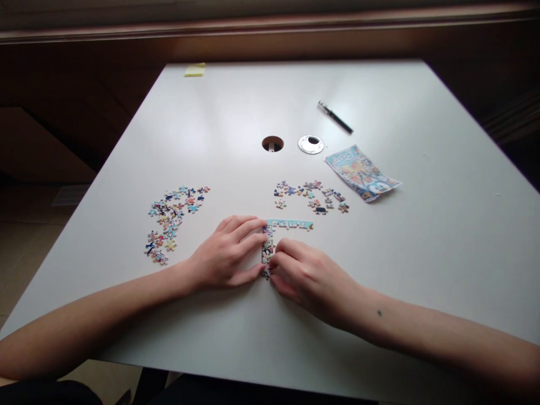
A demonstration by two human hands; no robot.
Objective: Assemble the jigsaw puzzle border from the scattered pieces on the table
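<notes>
Joined jigsaw puzzle pieces (pixel 291 224) form an L: a light blue strip along the top and a darker column running down from its left end. My left hand (pixel 236 250) lies along the left side of that column, fingers spread, fingertips touching its edge. On the column's right, my right hand (pixel 301 270) has its fingers bent and pinched together by the lower end. Whatever sits between those fingertips is hidden. Loose puzzle pieces (pixel 169 219) are scattered left of my left hand, and another group of loose pieces (pixel 314 194) lies beyond the strip.
A creased picture sheet (pixel 360 171) rests at the right on the white table (pixel 228 118). Behind it are a black pen (pixel 336 117), a round metal cover (pixel 311 144) and a cable hole (pixel 272 144). A yellow sticky note (pixel 194 70) sits near the far edge.
</notes>
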